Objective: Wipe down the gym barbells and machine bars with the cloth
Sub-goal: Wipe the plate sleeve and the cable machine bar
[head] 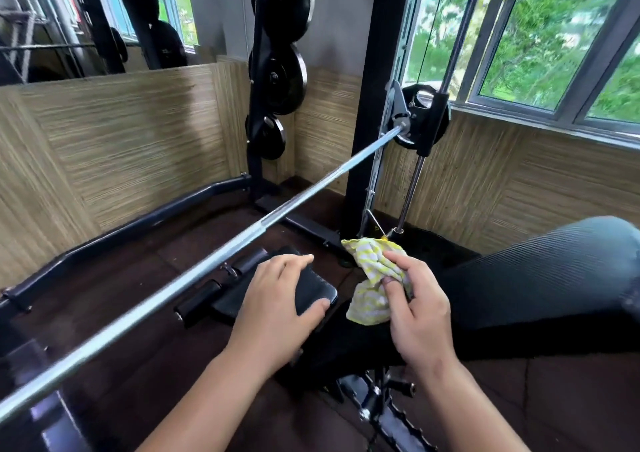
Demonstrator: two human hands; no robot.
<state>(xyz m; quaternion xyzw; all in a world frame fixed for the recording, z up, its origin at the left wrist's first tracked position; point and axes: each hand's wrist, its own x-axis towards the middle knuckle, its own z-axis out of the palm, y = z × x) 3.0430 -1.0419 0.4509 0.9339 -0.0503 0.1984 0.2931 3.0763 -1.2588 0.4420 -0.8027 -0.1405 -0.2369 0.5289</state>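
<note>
A long steel bar [214,259] of the machine runs diagonally from the lower left up to its carriage at the upper right, where a black plate [408,140] is loaded. Below the bar, my left hand [273,299] rests flat on the end of a black bench pad [313,283], thumb along its edge. My right hand [419,309] pinches a crumpled yellow-and-white checked cloth [369,264] between thumb and fingers, just right of the pad. The cloth is near the bar without touching it.
Black weight plates [280,81] hang on a rack post at the back. A black upright [374,105] and guide rods stand by the window [540,36]. A curved base tube [138,223] lies along the wall. A leg in dark fabric [540,275] fills the right.
</note>
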